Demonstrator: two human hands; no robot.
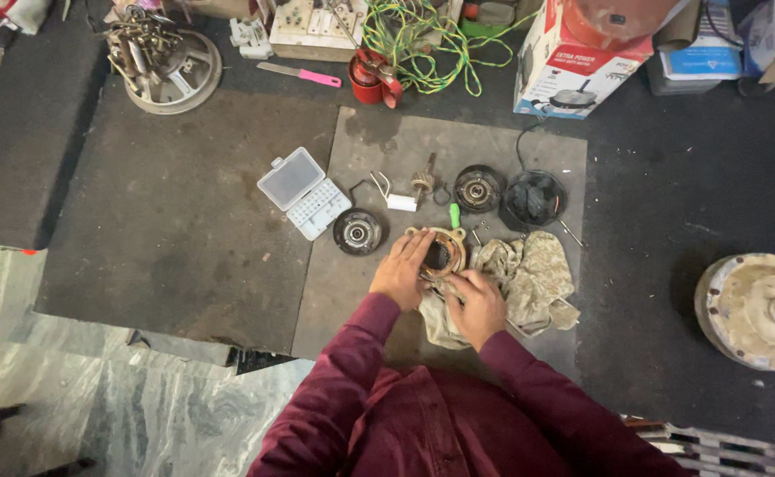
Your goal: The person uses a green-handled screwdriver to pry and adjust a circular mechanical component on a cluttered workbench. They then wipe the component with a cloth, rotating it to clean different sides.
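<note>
Overhead from the head cam: both hands work on a round motor stator (pixel 440 256) w/ copper-coloured windings, sitting at the front centre of a grey mat (pixel 361 177), on the edge of a crumpled camo-print rag (pixel 529 278). Left hand (pixel 402 269) lies on the stator's left rim, fingers together and curved along it. Right hand (pixel 476 305) presses at the lower right rim, fingers bent; whether they pinch anything I can't tell.

Packages etc. – a white cardboard box (pixel 573 62) w/ orange and blue print and a cooker picture stands top right, something reddish on top of it. Just right, a blue-white flat box (pixel 701 62). An open clear plastic bit case (pixel 303 192) lies left on the mat, lid up.

Parts in a row behind the stator: black end cap w/ bearing (pixel 357 231), small white part w/ wires (pixel 401 202), second bearing cap (pixel 478 188), black fan guard (pixel 535 199), green-handled screwdriver (pixel 455 215). Pink-handled knife (pixel 301 74) and yellow-green wire tangle (pixel 418 40) up top.

Surface – dark, dusty floor matting; marble-look floor bottom left. A big dirty-white motor housing (pixel 754 309) sits far right.
</note>
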